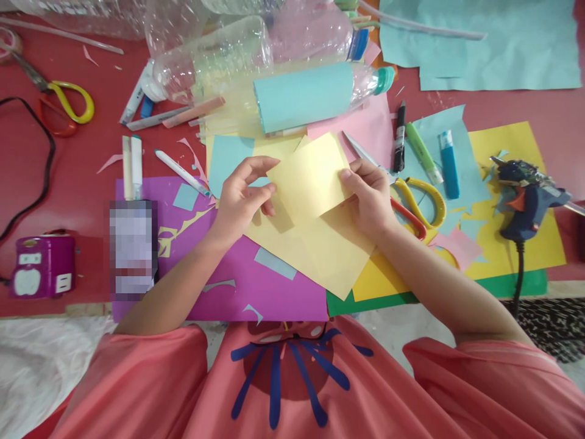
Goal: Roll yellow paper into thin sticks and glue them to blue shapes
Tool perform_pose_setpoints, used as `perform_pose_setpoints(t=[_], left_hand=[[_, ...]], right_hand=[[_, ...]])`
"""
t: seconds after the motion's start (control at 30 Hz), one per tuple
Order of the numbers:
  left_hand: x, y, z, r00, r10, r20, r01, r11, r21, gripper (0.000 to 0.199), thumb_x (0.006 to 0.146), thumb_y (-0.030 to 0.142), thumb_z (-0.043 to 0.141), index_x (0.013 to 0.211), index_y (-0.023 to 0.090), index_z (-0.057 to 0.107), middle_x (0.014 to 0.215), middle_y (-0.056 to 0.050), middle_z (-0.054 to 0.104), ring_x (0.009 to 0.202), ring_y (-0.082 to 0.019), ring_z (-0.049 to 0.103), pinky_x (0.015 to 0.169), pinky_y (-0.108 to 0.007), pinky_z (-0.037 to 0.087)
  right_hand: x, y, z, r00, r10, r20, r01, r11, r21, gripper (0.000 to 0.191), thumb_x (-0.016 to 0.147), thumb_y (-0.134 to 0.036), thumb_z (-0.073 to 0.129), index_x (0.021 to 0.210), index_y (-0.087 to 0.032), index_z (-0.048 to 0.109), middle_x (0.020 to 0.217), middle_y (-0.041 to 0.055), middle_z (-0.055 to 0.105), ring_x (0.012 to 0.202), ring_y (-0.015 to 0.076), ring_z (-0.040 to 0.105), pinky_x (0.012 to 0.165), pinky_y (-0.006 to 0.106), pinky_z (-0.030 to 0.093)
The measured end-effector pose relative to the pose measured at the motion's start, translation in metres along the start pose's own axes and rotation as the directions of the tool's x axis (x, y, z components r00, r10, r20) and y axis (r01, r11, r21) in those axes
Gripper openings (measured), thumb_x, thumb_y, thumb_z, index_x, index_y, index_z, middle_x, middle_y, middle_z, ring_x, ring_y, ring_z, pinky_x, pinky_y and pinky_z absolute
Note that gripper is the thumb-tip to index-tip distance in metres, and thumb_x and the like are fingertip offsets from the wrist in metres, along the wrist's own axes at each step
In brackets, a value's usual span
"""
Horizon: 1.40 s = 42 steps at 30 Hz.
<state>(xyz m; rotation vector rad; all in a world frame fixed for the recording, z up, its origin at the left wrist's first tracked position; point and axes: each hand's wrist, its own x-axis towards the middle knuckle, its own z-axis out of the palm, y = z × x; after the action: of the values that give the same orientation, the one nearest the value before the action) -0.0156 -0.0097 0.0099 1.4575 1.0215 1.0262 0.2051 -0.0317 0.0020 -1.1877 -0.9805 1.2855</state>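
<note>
A small pale yellow paper piece (pixel 313 180) is raised in front of me, pinched at its right edge by my right hand (pixel 368 192). My left hand (pixel 247 195) is at the paper's left side, its fingers apart; no firm grip on the paper shows. Beneath both lies a larger pale yellow sheet (pixel 338 256), over purple paper (pixel 283 299) and yellow paper (pixel 388 277). Scissors with yellow and red handles (pixel 427 201) lie just right of my right hand, their blades partly behind it.
Clear plastic bottles (pixel 228 55) and a blue-wrapped bottle (pixel 306 94) lie at the back. A glue gun (pixel 525 195) rests at the right, markers (pixel 423 152) nearer. A phone (pixel 132 247), a purple box (pixel 43 266) and other scissors (pixel 68 100) are at the left.
</note>
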Motion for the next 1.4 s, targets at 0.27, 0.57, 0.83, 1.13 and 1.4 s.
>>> perform_pose_setpoints(t=[0.27,0.57,0.83,1.13,1.4], left_hand=[[-0.001,0.011,0.005,0.987,-0.076,0.139,0.087,0.994,-0.069,0.007,0.067,0.012,0.055,0.066,0.019,0.052,0.067,0.003,0.059,0.049,-0.007,0.060,0.048,-0.020,0.051],[-0.005,0.024,0.005,0.997,-0.030,0.075,0.020,0.991,0.132,0.014,0.066,0.012,0.047,0.057,0.018,0.057,0.065,0.002,0.061,0.064,-0.009,0.059,0.062,-0.022,0.048],[-0.015,0.041,0.003,0.959,-0.155,0.236,0.089,0.959,0.269,0.019,0.078,0.026,0.053,0.066,0.017,0.065,0.077,-0.002,0.066,0.075,-0.013,0.061,0.071,-0.025,0.048],[-0.022,0.019,0.009,0.858,-0.235,0.456,0.120,0.956,0.267,0.020,0.076,0.027,0.061,0.093,0.022,0.070,0.075,0.002,0.056,0.054,-0.006,0.040,0.050,-0.019,0.035],[-0.032,0.013,0.005,0.904,-0.248,0.349,0.204,0.966,0.160,0.035,0.077,0.026,0.061,0.111,0.024,0.067,0.111,-0.003,0.065,0.074,-0.010,0.058,0.057,-0.020,0.041]], right_hand=[[0.002,0.003,-0.002,0.998,-0.046,-0.040,0.046,0.999,-0.001,0.043,0.072,-0.051,0.072,0.060,-0.021,0.042,0.051,-0.0064,0.040,0.042,0.0054,0.035,0.039,0.021,0.028],[-0.001,-0.005,0.004,0.995,0.010,-0.098,-0.012,1.000,-0.020,0.034,0.077,-0.049,0.059,0.066,-0.023,0.040,0.059,-0.0047,0.039,0.049,0.0087,0.037,0.048,0.024,0.034],[-0.001,-0.003,0.004,0.994,0.033,-0.105,-0.040,0.997,-0.067,0.034,0.078,-0.051,0.058,0.069,-0.023,0.042,0.065,-0.0041,0.045,0.053,0.0092,0.043,0.053,0.024,0.038],[-0.002,-0.001,0.003,0.996,0.049,-0.074,-0.057,0.992,-0.116,0.033,0.078,-0.053,0.059,0.070,-0.023,0.047,0.065,-0.0039,0.049,0.054,0.0085,0.047,0.052,0.023,0.040],[0.001,0.001,0.003,0.994,0.004,-0.111,-0.027,0.978,-0.208,0.030,0.086,-0.054,0.040,0.084,-0.026,0.049,0.071,-0.0010,0.048,0.061,0.0132,0.054,0.054,0.028,0.046]])
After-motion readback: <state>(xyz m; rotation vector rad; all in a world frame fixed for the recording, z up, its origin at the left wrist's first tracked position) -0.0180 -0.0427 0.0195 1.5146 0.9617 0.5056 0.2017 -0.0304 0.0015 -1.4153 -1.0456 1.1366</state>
